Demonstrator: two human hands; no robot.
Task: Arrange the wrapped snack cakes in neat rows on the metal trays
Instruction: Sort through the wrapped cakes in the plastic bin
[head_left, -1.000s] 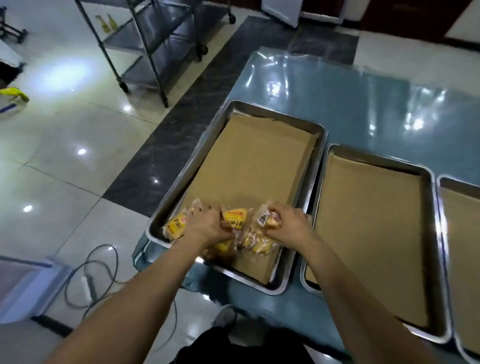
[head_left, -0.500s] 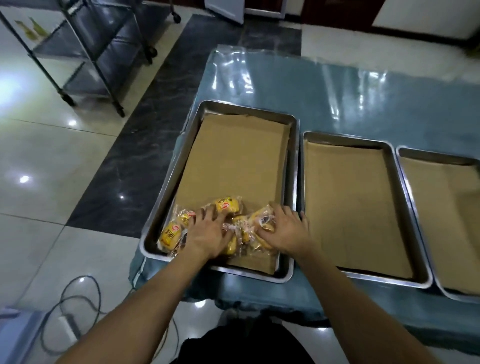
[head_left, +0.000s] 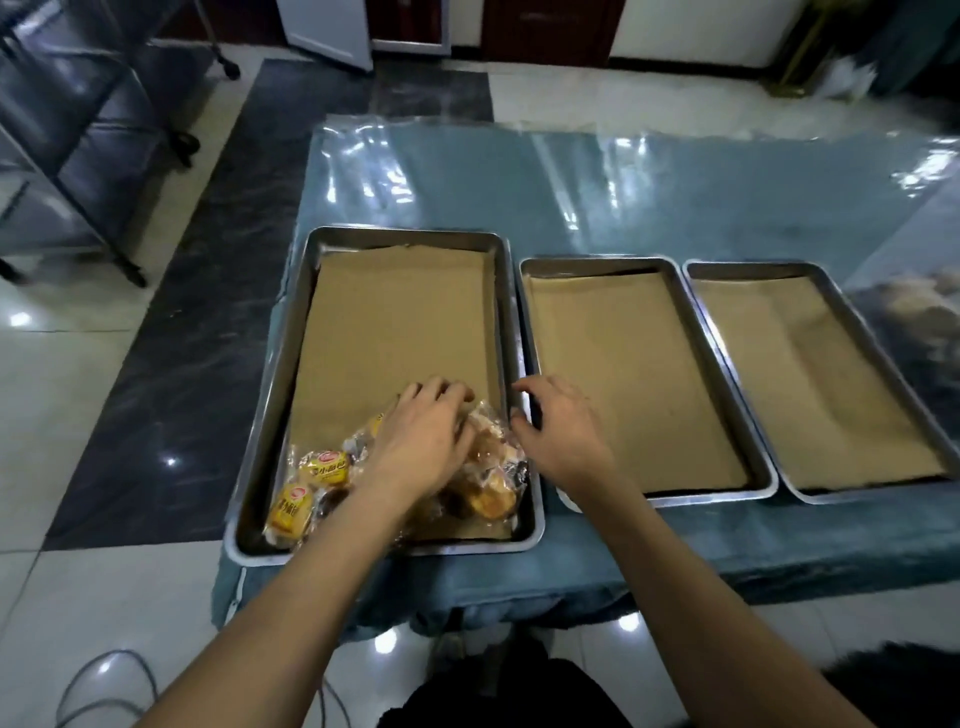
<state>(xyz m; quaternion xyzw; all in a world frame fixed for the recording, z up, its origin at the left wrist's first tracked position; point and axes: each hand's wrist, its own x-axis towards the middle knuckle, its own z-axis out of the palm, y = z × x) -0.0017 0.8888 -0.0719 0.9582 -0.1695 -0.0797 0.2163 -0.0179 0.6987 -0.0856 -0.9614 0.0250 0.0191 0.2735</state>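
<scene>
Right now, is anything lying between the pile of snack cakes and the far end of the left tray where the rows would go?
Nothing visible. The wrapped snack cakes sit heaped at the near end of the left tray under the left hand; beyond them, only bare brown paper liner reaches the far rim.

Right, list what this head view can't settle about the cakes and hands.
- Cake count: the left hand lies over the heap of wrapped snack cakes in the left tray.
- Left fingertips: hidden past the knuckles, so any pinch is unclear.
- Wrapper print: too small to read.
- Right hand: its palm faces away at the tray rim; contact with the wrappers is unclear.
</scene>
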